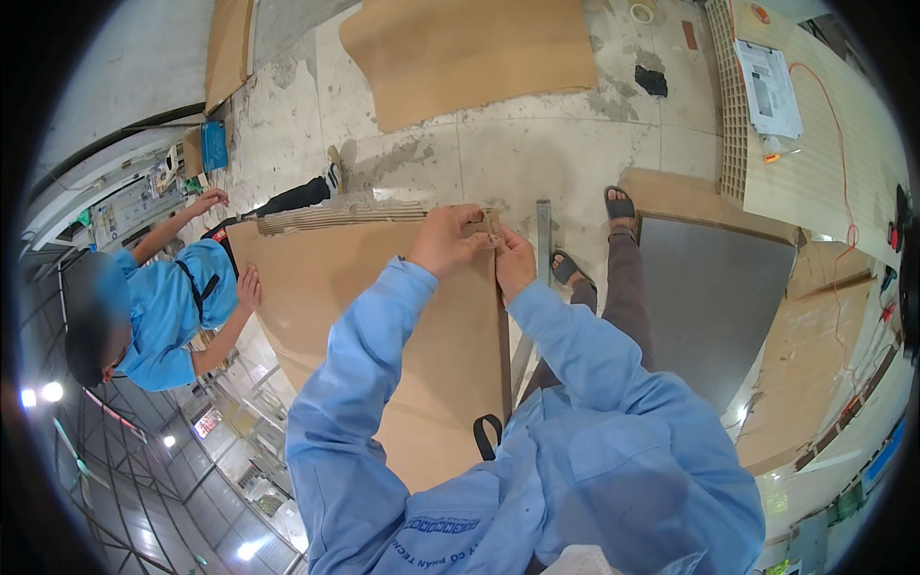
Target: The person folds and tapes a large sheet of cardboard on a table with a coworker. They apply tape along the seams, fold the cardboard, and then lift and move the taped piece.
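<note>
pinching at a corner, the left hand (448, 240) and the right hand (516, 261) are meeting almost fingertip to fingertip. thumbs and fingers of both are closing on the cardboard corner (492, 228); whether a thin strip is also being caught between them is too small to tell. the cardboard piece (402, 316) is lying in front of the body and to its left, its ribbed edge (335, 218) running leftward from the fingers.

for doing this well, i am judging that the left fingers should be steadying the layers while the right ones are working in small, even pinches, since ribbed board is likely to be tearing or creasing under a hard pull; keeping the layers flush at the corner is probably helping too.

farther left, a co-worker's hand (248, 287) is resting on the board's side, which is perhaps helping to hold it steady. just right of the board, a metal bar (543, 240) is standing out against the floor, and beyond it a grey panel (714, 297) is leaning or lying, i cannot tell which.

as for writing, dark lettering (441, 525) is showing on the light blue jacket (613, 450). on the pale table (815, 182) a printed sheet (770, 91) is lying, its print being too small to read. the visible brown face of the cardboard piece is showing no label
</note>
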Motion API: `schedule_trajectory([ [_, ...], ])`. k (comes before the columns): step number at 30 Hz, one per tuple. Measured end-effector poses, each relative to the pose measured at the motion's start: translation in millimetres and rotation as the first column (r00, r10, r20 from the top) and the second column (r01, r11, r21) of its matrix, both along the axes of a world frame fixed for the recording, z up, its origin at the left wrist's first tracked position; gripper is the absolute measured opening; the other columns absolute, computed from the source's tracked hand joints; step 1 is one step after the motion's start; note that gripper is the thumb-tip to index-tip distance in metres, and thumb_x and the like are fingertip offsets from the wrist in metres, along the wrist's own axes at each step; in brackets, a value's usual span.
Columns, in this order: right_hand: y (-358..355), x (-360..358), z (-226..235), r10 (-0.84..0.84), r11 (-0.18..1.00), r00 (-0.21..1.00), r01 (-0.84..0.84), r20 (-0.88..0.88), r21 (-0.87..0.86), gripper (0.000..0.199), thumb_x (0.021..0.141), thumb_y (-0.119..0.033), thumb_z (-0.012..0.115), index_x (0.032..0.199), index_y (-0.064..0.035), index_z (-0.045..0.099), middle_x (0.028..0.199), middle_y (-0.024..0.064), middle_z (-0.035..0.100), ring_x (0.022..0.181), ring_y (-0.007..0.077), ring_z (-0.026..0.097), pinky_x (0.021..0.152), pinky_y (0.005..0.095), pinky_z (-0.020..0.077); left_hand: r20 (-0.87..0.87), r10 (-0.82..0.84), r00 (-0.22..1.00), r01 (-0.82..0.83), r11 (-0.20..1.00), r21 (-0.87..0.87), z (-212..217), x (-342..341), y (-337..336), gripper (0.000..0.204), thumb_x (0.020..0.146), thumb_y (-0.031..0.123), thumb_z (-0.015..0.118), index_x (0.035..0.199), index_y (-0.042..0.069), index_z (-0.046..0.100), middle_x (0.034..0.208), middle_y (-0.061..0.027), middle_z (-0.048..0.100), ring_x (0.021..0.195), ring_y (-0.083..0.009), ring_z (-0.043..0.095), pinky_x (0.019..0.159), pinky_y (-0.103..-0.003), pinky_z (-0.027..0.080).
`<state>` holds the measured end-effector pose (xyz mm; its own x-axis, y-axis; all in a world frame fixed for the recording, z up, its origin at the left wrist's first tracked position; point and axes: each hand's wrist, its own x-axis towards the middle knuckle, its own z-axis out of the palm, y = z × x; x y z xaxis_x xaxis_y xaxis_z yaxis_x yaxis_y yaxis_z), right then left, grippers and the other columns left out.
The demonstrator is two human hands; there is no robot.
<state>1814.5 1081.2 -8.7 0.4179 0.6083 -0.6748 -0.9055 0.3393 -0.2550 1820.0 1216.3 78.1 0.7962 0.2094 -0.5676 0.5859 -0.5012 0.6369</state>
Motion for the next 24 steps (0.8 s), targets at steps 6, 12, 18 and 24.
schedule_trajectory([
  [6, 7, -2, -2, 0.023, 0.985, 0.991, 0.0, 0.131, -0.17, 0.027, 0.101, -0.024, 0.058, 0.098, 0.0006, 0.069, 0.085, -0.0005, 0.066, 0.076, 0.0054, 0.055, 0.067, 0.0228, 0.0474, -0.004, -0.03, 1.0, 0.03, 0.962, 0.271, 1, -2, -10, 0.029, 0.074, 0.018, 0.078, 0.091, -0.002, 0.064, 0.085, -0.0199, 0.067, 0.081, -0.0402, 0.063, 0.073, -0.041, 0.051],
  [12, -1, -9, 0, -0.055, 0.995, 0.992, 0.063, 0.111, -0.072, 0.032, 0.105, -0.027, 0.05, 0.104, 0.0003, 0.067, 0.09, -0.0005, 0.065, 0.081, 0.0048, 0.054, 0.071, 0.0221, 0.0461, 0.123, -0.161, 0.979, 0.096, 0.903, 0.418, 9, -4, -14, 0.023, 0.073, 0.019, 0.08, 0.083, 0.002, 0.066, 0.097, -0.0126, 0.068, 0.085, -0.0386, 0.062, 0.072, -0.043, 0.051],
  [18, -26, -2, -4, 0.197, 0.98, 0.915, -0.179, 0.352, -0.085, 0.035, 0.103, -0.033, 0.052, 0.113, -0.001, 0.062, 0.096, -0.0011, 0.064, 0.086, 0.0052, 0.054, 0.076, 0.0215, 0.0455, 0.226, -0.015, 0.974, -0.013, 0.992, 0.122, 1, 2, 0, 0.017, 0.072, 0.005, 0.078, 0.076, -0.001, 0.063, 0.113, -0.0096, 0.066, 0.095, -0.0269, 0.063, 0.083, -0.038, 0.051],
  [24, -30, 4, 3, 0.191, 0.975, 0.889, -0.222, 0.416, 0.026, 0.03, 0.096, -0.02, 0.065, 0.119, -0.002, 0.059, 0.098, -0.0002, 0.064, 0.089, 0.0058, 0.057, 0.076, 0.0225, 0.0468, 0.017, 0.134, 0.991, -0.13, 0.983, -0.13, -4, 4, 5, 0.017, 0.072, 0.001, 0.076, 0.075, -0.005, 0.06, 0.111, -0.0098, 0.066, 0.093, -0.0214, 0.063, 0.084, -0.033, 0.052],
])
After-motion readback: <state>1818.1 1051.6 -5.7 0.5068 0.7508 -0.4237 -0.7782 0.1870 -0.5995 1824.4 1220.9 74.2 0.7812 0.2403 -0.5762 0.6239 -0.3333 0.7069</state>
